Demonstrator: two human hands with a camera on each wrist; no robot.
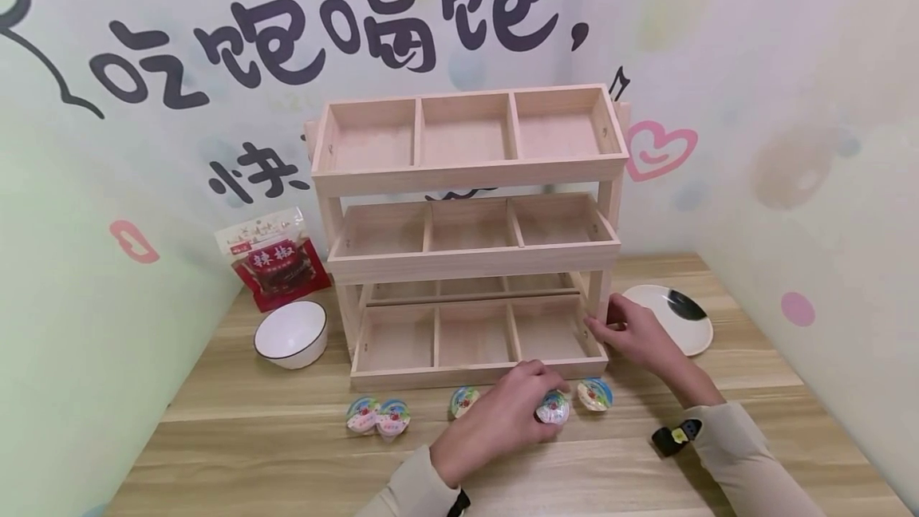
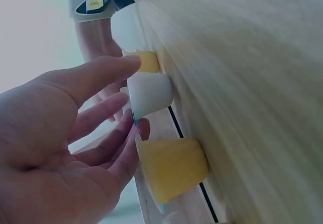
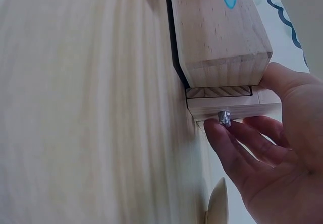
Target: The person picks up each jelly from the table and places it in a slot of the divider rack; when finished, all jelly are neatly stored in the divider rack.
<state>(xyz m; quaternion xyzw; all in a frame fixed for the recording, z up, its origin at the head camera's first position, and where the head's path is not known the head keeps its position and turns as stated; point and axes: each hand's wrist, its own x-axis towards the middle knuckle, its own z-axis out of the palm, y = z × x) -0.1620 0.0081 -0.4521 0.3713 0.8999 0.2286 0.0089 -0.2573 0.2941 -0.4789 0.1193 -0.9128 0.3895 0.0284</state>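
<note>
My left hand (image 1: 506, 413) is at a white jelly cup (image 2: 150, 93) with a printed foil lid, its thumb and fingers curled round the lid's edge. The cup's base is at the table. Right beside those fingers stands a yellow jelly cup (image 2: 174, 167). My right hand (image 1: 642, 339) grips the lower right end of a three-tier wooden shelf (image 1: 467, 268). In the right wrist view, its thumb lies behind the wooden end and a fingertip (image 3: 217, 128) is at a small metal bolt (image 3: 224, 118). Each tier is divided into three compartments.
Two jelly cups (image 1: 392, 418) stand together at the left, and another (image 1: 594, 395) stands at the right by the shelf's front corner. A white bowl (image 1: 290, 333) and a red food pouch (image 1: 274, 260) are left of the shelf. A plate (image 1: 692, 335) lies behind my right hand.
</note>
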